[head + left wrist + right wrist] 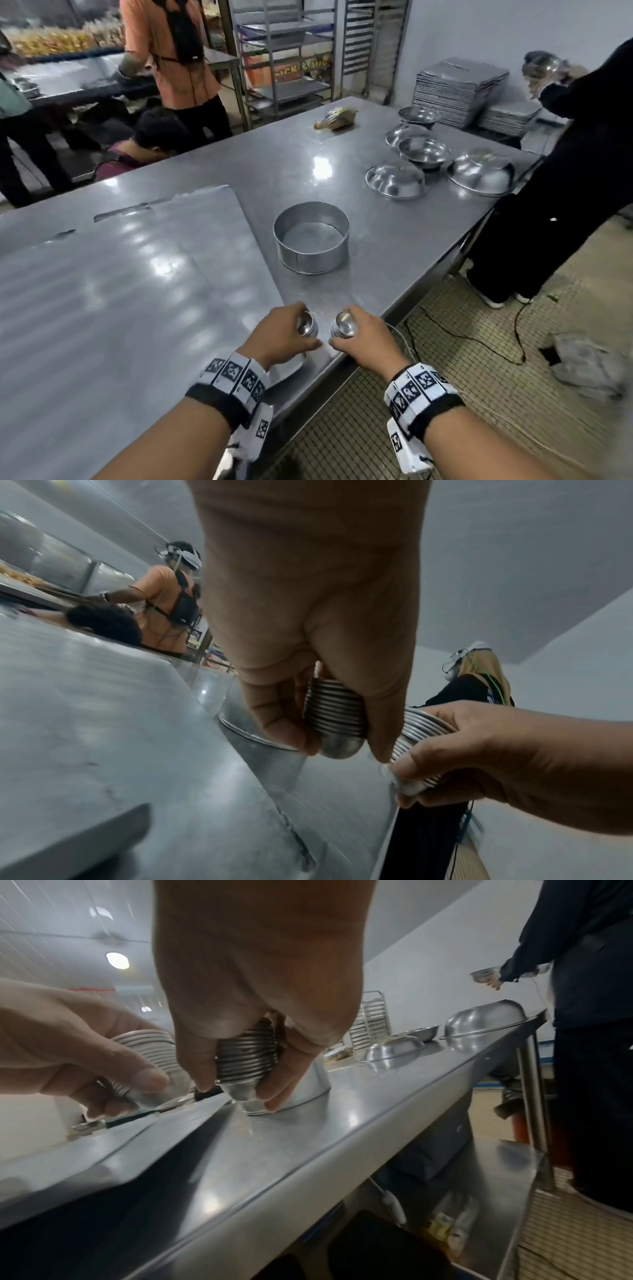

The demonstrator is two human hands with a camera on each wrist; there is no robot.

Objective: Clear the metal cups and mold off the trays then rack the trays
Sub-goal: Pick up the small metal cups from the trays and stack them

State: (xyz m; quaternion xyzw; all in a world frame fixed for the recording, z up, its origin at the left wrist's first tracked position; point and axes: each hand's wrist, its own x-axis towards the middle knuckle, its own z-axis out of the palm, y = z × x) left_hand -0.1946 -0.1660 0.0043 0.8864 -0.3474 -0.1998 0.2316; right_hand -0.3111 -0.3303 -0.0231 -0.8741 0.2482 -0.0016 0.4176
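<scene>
Nested metal cups (307,325) in left hand (281,334), another stack (343,324) in right hand (368,339).

Left hand (308,620) grips nested metal cups (334,712) (bottom above table (137,723)).

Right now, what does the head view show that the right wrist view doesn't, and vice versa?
Head only: the flat trays on the table's left, the stacked trays by the far wall, the tray rack, and the open mouths of both cup stacks.

Right wrist only: the right cup stack has its base on or just above the table, plus the shelf under the table.

Both: left hand and right hand each gripping a cup stack, the round mold, the inverted bowls.
</scene>
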